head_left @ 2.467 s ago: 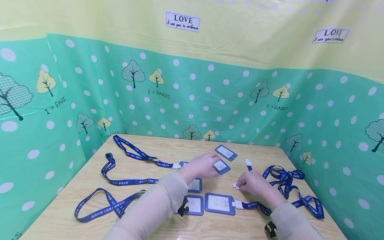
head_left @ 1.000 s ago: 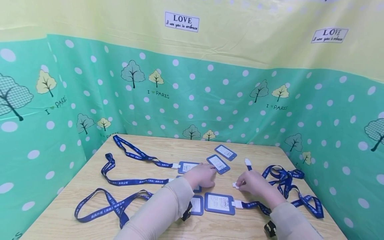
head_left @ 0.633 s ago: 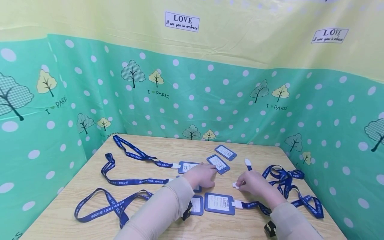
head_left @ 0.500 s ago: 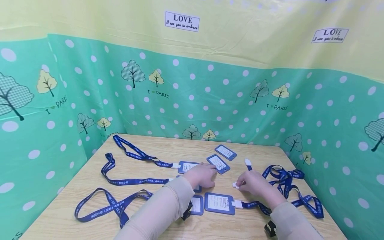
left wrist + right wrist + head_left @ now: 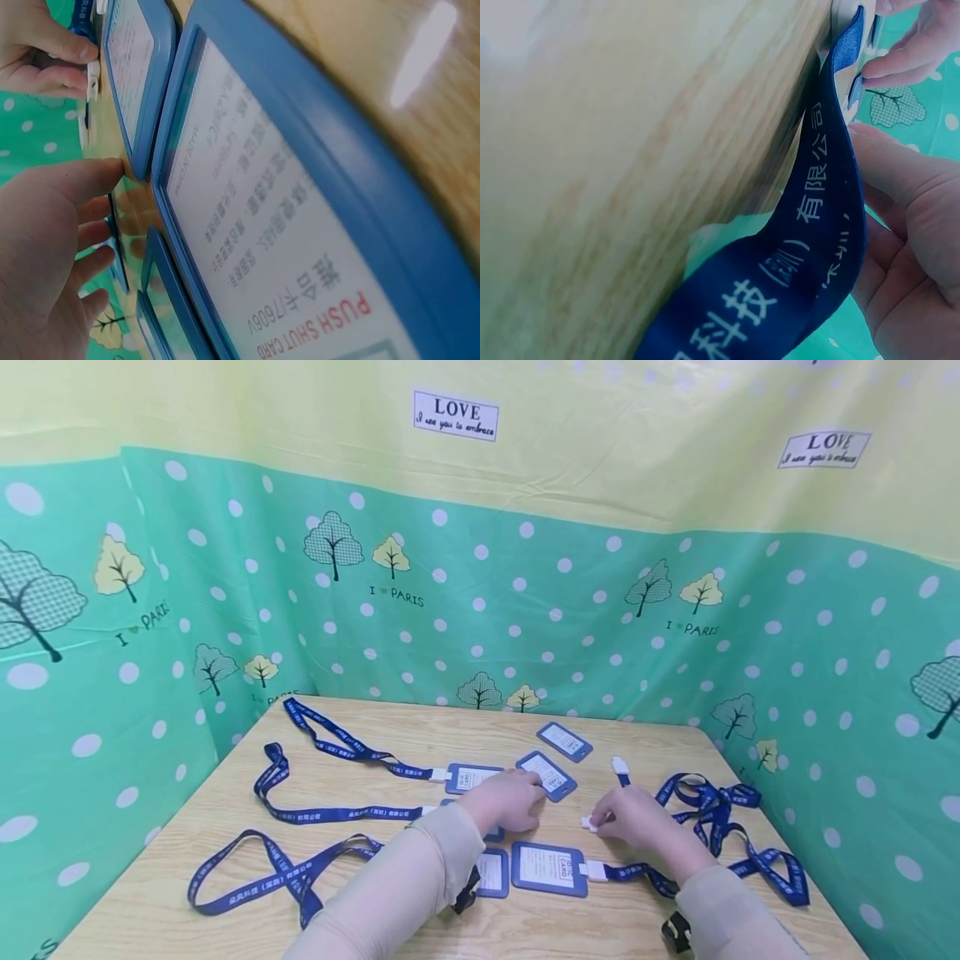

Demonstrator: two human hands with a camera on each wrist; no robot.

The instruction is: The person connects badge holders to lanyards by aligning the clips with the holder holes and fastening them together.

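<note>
My left hand lies over the middle of the table, its fingertips at the near edge of a loose blue ID card holder. In the left wrist view the fingers of that hand are loosely extended, with the thumb apart. My right hand pinches the white clip of a dark blue lanyard between thumb and fingertips. In the right wrist view that lanyard's printed strap runs beside the palm. A clipped card holder lies nearer me, between both forearms.
Another loose card holder lies further back. A second white clip stands beyond my right hand, and tangled lanyards lie at right. On the left, several lanyards run to card holders partly under my left arm. A curtain surrounds the table.
My left hand has drawn back from the loose card holder's far end to its near edge. Most recently the holder has shifted slightly toward me and right. My right hand keeps still on the clip.
</note>
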